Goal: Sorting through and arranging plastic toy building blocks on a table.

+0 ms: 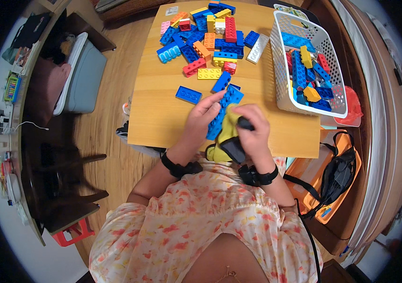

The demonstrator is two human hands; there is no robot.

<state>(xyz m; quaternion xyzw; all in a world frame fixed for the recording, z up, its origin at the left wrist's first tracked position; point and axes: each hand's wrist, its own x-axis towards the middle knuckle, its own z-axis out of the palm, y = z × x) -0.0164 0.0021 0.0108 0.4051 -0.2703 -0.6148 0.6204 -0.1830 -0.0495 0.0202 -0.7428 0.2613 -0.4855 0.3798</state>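
My left hand [201, 118] grips a long blue toy brick [232, 96] by its side, over the near half of the table, with its studs towards that hand. My right hand [255, 129] is closed on a yellow cloth with black parts [227, 131], which lies against the brick's right side. Just beyond the long brick are a smaller blue brick [221, 82] and part of another blue piece. A flat blue brick [188, 94] rests on the table to the left. Farther off sits a yellow brick [209, 74] beside a red brick [194, 67].
Many coloured bricks [209, 41] are heaped on the far part of the wooden table [158, 116]. A white perforated basket [282, 85] of bricks stands at the table's right edge. An orange tray [353, 169] with a black bag [338, 177] is at the lower right.
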